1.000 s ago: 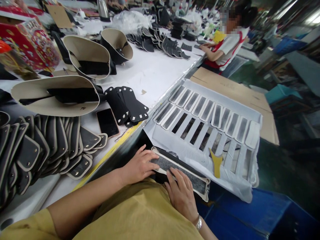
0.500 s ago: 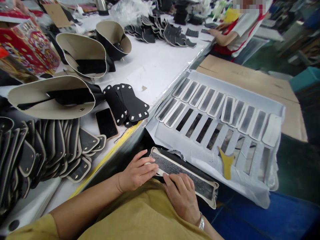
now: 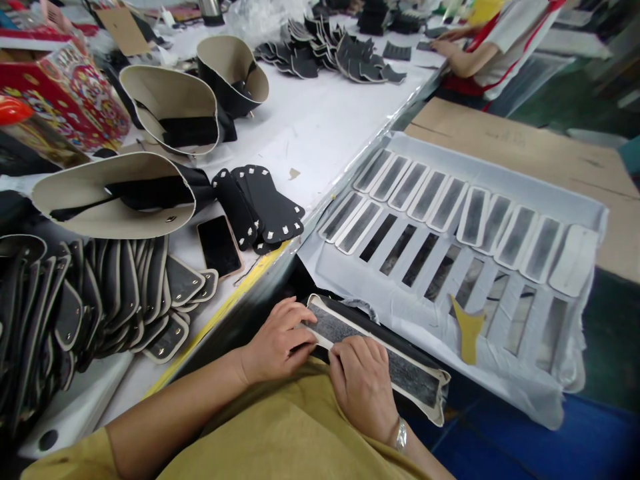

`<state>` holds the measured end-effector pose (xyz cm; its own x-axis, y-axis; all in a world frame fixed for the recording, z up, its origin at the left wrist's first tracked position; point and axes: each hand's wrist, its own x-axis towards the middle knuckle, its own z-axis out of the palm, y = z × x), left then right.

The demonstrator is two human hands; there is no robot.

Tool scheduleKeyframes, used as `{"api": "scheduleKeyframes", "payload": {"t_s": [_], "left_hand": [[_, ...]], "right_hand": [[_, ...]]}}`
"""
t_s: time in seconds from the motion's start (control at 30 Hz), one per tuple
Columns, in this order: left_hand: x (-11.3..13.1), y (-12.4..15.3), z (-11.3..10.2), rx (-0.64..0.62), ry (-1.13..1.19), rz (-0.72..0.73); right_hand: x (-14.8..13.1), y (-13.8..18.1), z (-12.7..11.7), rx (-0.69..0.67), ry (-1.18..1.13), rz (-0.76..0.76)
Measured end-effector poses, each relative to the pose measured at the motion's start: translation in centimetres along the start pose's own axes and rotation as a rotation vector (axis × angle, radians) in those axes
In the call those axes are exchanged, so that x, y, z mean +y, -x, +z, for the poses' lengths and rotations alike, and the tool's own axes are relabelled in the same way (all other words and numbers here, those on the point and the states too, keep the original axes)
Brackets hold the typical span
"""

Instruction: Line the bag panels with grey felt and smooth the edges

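Across my lap lies a long dark grey panel point(image 3: 373, 343) with cream folded edges, tilted down to the right. My left hand point(image 3: 283, 337) grips its left end, thumb and fingers closing at the near corner. Curled over the near edge, the fingers of my right hand point(image 3: 363, 377) press the cream border; their tips are partly hidden. Just beyond the panel, a slotted tray point(image 3: 385, 260) covered in pale material holds several grey strips with cream borders point(image 3: 517, 237). A yellow forked piece point(image 3: 469, 330) rests on the tray's near side.
On the white table point(image 3: 320, 120) stand several open black bag bodies with cream linings point(image 3: 170, 100). Black tabs with white patches point(image 3: 267, 207) lie beside a phone point(image 3: 220, 247). Stacked flaps with studs point(image 3: 115, 293) fill the near left. A co-worker's arm point(image 3: 470, 60) is at the far right.
My left fingers have drawn in from lying across the panel's end to a tighter bend at its edge. My right fingers have curled more. The view has shifted slightly.
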<state>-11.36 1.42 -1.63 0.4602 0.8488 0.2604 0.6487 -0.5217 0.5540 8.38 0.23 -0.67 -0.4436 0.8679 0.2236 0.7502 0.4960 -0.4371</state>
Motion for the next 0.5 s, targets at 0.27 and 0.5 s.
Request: {"api": "scheduleKeyframes", "payload": {"t_s": [0.27, 0.5], "left_hand": [[0.8, -0.1, 0.6, 0.032, 0.095, -0.157], [0.4, -0.4, 0.0, 0.027, 0.118, -0.176]], "right_hand": [[-0.7, -0.6, -0.2, 0.001, 0.054, 0.060], [-1.0, -0.9, -0.4, -0.022, 0.086, 0.116]]}}
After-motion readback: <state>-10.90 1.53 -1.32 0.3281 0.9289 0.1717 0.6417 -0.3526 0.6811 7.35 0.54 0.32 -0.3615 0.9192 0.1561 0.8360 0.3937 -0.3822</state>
